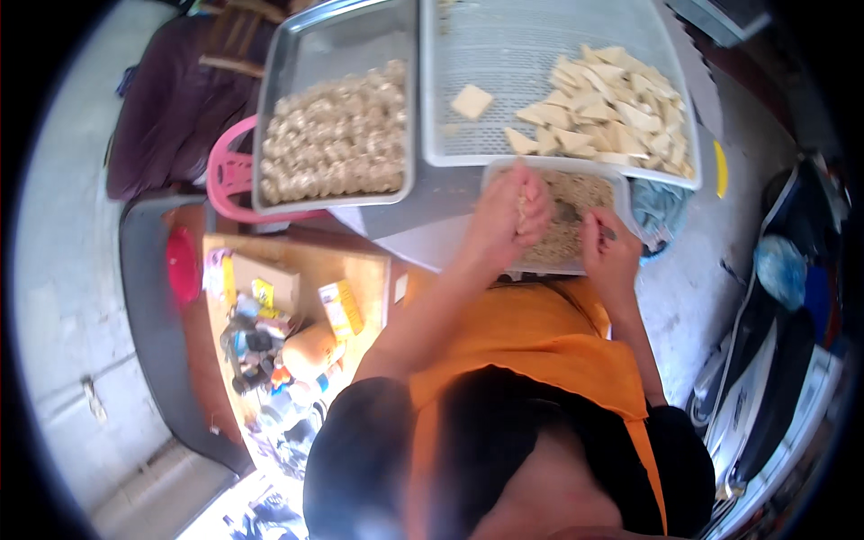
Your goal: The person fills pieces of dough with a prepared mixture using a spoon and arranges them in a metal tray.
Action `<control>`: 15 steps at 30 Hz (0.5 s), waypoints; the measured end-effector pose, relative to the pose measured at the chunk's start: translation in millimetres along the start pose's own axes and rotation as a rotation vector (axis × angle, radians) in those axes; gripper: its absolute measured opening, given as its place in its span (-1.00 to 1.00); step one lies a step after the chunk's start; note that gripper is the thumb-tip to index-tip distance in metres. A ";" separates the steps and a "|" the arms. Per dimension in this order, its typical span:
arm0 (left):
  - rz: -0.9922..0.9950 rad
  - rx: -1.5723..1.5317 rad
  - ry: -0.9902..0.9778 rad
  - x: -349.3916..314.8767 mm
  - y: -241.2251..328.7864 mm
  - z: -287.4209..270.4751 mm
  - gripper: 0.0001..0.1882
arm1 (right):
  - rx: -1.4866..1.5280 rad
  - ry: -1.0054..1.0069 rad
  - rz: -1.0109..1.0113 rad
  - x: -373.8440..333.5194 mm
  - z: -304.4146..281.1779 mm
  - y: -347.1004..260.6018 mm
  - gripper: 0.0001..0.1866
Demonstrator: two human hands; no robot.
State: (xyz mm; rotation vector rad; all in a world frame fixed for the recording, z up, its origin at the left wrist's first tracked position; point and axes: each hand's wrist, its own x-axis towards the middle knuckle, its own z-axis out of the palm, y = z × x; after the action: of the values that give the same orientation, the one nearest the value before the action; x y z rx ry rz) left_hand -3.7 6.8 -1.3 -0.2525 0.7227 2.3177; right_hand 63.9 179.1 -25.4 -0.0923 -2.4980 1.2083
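My left hand (524, 214) is closed above the left side of a white tub (621, 191). A little of something pale shows between its curled fingers; most of it is hidden. Brownish, crumbly filling (587, 191) lies in the tub. At the tub's right edge, my right hand (612, 245) pinches a small dark metal utensil, whose tip seems to rest in the filling; its exact kind is unclear. Just beyond, pale triangular pieces (621, 99) like cut tofu are heaped in a perforated white tray (493, 135), with one square piece (472, 102) apart from them.
Left of the perforated tray, a metal tray (337, 54) holds rows of lumpy brownish pieces (337, 135). A pink plastic basket (229, 175) sits under its left side. Lower left, a wooden surface (369, 270) carries boxes and small clutter. Blue cloth (659, 211) hangs right of the tub.
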 end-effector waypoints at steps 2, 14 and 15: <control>0.005 0.086 0.074 -1.3 -1.6 8.2 -0.56 | -0.003 -0.025 -0.006 -0.1 -1.6 0.6 -0.95; 0.887 1.851 0.543 -48.0 123.3 -81.4 -0.77 | 0.063 -0.087 0.124 -2.8 -0.4 -0.7 -0.92; 0.882 1.851 0.537 -51.6 131.9 -88.8 -0.77 | 0.059 -0.079 0.098 -2.0 0.0 0.7 -0.92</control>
State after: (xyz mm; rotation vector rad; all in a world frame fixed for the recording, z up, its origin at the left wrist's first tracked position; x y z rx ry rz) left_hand -54.7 -152.5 0.8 0.4079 3.2100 1.1344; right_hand 65.7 179.1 -26.5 -0.1565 -2.5497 1.3485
